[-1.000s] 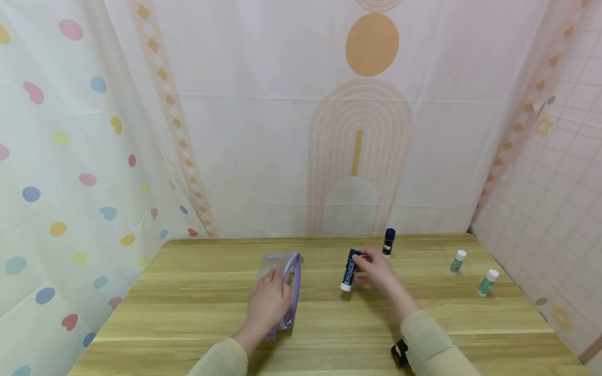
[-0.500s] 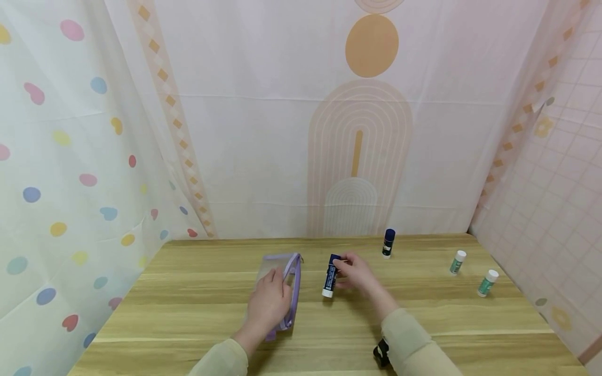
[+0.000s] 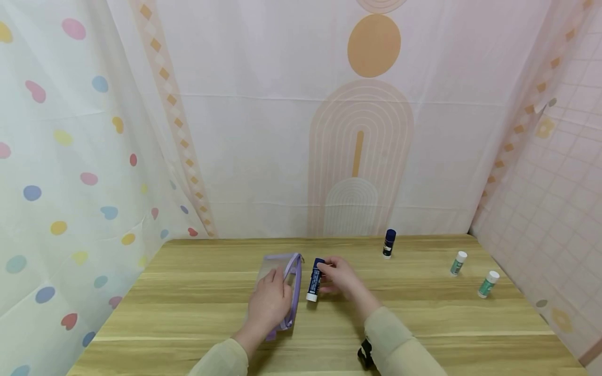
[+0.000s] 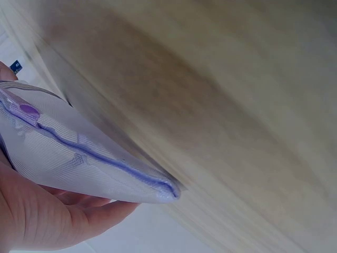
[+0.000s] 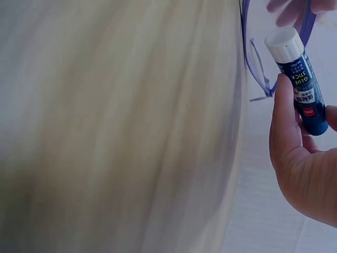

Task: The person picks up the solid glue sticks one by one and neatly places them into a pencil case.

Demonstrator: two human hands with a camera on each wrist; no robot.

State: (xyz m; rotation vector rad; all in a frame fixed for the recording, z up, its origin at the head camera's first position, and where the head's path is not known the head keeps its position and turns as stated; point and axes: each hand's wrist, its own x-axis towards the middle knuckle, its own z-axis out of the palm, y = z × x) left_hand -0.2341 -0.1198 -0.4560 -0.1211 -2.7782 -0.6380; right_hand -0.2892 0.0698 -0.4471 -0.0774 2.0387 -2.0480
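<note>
My right hand [image 3: 344,277] pinches a dark blue glue stick [image 3: 315,280] between thumb and fingers, just right of the pouch and apart from it. In the right wrist view the glue stick [image 5: 301,79] shows its white end, label and blue end. My left hand [image 3: 270,297] grips a see-through mesh pouch [image 3: 277,259] with purple trim, its zipped side facing right. In the left wrist view the hand's fingers [image 4: 108,213] lie along the side of the mesh pouch [image 4: 68,153]. The inside of the pouch is mostly hidden.
Another dark blue glue stick [image 3: 389,244] stands upright at the back of the wooden table [image 3: 188,292]. Two green glue sticks with white caps stand at the right, one farther back [image 3: 458,263] and one nearer [image 3: 488,284]. Patterned curtains [image 3: 254,156] enclose the table.
My right hand has moved left with the blue glue stick, bringing it close to the pouch's right side. The left hand and the pouch have stayed in place.
</note>
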